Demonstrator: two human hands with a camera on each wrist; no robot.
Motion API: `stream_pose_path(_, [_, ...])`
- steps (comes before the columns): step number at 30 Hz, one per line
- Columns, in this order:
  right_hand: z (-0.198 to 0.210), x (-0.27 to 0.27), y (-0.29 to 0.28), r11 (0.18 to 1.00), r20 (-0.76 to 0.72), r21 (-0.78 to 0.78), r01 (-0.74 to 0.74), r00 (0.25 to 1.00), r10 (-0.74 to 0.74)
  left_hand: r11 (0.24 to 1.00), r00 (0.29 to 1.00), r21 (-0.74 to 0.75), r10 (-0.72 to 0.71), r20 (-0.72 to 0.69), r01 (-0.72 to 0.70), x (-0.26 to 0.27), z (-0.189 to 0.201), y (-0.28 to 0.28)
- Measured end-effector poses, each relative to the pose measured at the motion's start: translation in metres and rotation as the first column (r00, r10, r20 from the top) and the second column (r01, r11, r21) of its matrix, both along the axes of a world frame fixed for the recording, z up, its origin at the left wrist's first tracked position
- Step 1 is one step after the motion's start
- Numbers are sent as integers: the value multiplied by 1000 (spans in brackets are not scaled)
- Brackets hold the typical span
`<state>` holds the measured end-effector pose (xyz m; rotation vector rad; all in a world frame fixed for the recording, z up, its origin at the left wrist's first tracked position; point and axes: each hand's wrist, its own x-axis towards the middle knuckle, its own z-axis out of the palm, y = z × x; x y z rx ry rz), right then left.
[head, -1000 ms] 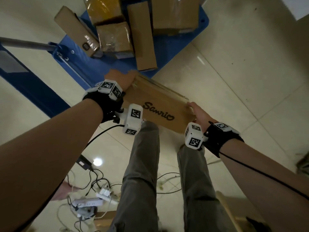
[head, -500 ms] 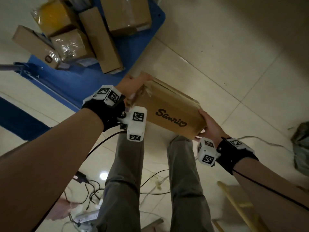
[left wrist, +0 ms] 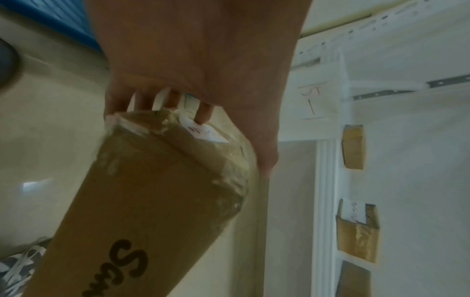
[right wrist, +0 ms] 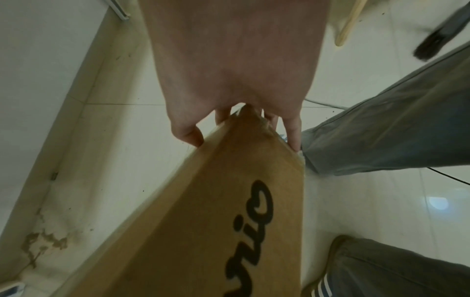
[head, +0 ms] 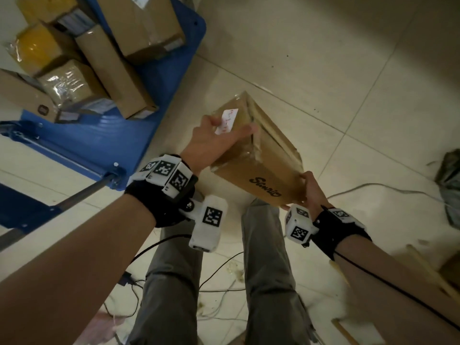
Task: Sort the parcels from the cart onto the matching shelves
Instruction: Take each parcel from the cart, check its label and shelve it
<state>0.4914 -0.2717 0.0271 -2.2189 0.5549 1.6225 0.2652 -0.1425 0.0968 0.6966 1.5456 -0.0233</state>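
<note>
The left hand [head: 211, 143] grasps the far end of the box [head: 263, 155]. The right hand [head: 311, 190] grasps its near end.

Glossy pale tiled floor [head: 311, 58], white wall [left wrist: 419, 160]

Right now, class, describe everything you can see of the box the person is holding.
The brown cardboard box is long and narrow, with "Sanrio" printed in dark script on one side. Clear tape wraps its ends, and a small white label sits on the far end. It is held tilted above the tiled floor. The left hand grips the labelled end; the right hand grips the near end.
</note>
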Motion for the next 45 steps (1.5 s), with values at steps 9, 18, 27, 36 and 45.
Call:
stream_pose_path(9, [-15, 25, -36, 999, -46, -23, 32, 998, -33, 982, 988, 176, -89, 125, 67, 47, 15, 0])
stream_pose_path(18, [-13, 26, -41, 999, -96, 36, 5, 995, -1, 908, 955, 304, -293, -33, 289, 70, 4, 8])
stream_pose_path(27, [4, 29, -32, 993, -99, 91, 69, 993, -60, 863, 950, 405, -307, -57, 303, 80, 20, 20])
stream_pose_path(36, [53, 57, -1, 947, -212, 196, 254, 954, -212, 845, 937, 444, -349, 36, 298, 96, 91, 55])
stream_pose_path(45, [163, 85, 43, 887, -239, 390, 247, 957, -161, 807, 951, 534, -310, 20, 252, 132, 219, 83])
